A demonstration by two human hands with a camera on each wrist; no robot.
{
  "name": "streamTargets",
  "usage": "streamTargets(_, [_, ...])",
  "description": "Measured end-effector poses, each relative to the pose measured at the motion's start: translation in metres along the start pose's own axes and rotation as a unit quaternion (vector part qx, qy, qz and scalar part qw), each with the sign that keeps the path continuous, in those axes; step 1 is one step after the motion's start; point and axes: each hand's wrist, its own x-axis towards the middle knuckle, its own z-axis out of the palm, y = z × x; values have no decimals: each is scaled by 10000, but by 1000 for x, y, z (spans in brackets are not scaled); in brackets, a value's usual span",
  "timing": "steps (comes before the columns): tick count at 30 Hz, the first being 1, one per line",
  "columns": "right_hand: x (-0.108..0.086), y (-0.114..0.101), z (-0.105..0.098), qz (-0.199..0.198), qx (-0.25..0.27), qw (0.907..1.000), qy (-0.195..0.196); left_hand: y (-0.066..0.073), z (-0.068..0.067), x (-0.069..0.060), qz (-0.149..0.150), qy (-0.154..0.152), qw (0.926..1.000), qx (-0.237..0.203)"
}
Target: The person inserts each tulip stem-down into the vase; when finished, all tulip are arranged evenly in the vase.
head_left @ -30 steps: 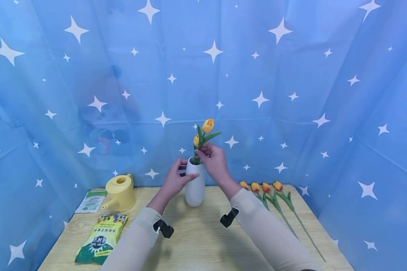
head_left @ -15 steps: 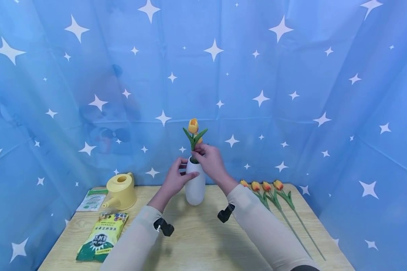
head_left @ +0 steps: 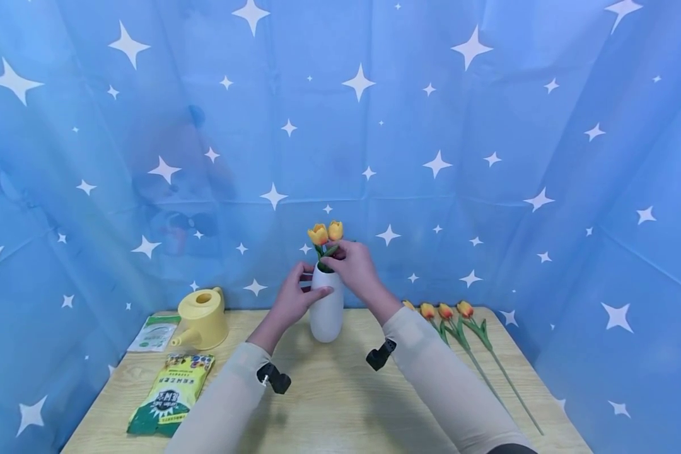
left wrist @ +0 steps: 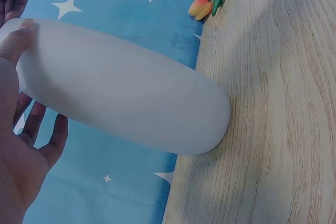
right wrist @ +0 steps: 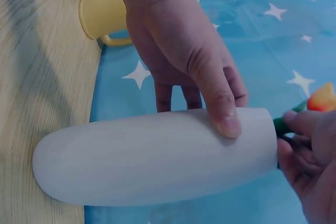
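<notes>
A white vase [head_left: 326, 315] stands upright near the table's back edge. My left hand [head_left: 292, 295] grips its upper part, thumb across the front and fingers round the far side; the left wrist view shows the same hand [left wrist: 23, 156] on the vase [left wrist: 121, 87]. Two yellow tulips [head_left: 318, 234] rise side by side from the mouth. Just above the rim, my right hand [head_left: 356, 267] pinches the green stem and leaves; in the right wrist view, its fingertips lie beside the green stem [right wrist: 283, 125]. The lower stems are hidden inside the vase.
Several orange-yellow tulips [head_left: 445, 311] lie on the table's right side, partly behind my right sleeve. On the left are a yellow watering can [head_left: 203, 325], a green-and-white packet [head_left: 154, 334] and a yellow-green bag [head_left: 170, 396]. A blue star-patterned curtain hangs behind.
The taller tulip has moved left and sunk lower into the vase, so both blooms now stand at nearly the same height. My right hand has shifted slightly; my left hand keeps its hold.
</notes>
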Motion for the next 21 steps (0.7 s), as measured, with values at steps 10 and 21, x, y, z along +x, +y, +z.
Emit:
streamTargets(10, [-9, 1, -2, -221, 261, 9993, 173, 0, 0, 0, 48, -20, 10000, 20])
streamTargets(21, [-22, 6, -6, -290, 592, 9972, 341, 0, 0, 0, 91, -28, 9999, -50])
